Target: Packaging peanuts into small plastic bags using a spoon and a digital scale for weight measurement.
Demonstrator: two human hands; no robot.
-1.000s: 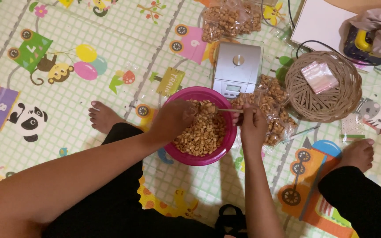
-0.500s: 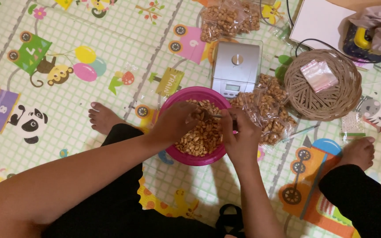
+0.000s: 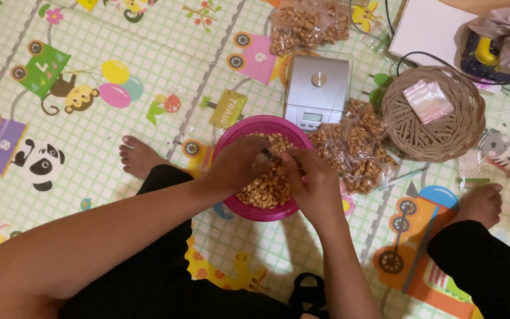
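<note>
Both hands met over the pink bowl (image 3: 231, 139) of peanuts (image 3: 270, 189) on the floor mat (image 3: 149, 71): left hand (image 3: 240, 165) curled loosely, right hand (image 3: 311, 183) pinching something I could not make out. Beyond lay filled peanut bags (image 3: 358, 145), a silver scale (image 3: 317, 88) and a wicker basket (image 3: 444, 136).

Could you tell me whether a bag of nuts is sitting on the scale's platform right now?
No, the silver scale has a bare platform; the filled clear bags lie on the mat beside it, next to the pink bowl.

I see warm, fairly dim indoor light from above; soft shadows fall beneath my forearms onto the patterned foam play mat (image 3: 149, 71), and focus softens slightly toward the edges.
</note>
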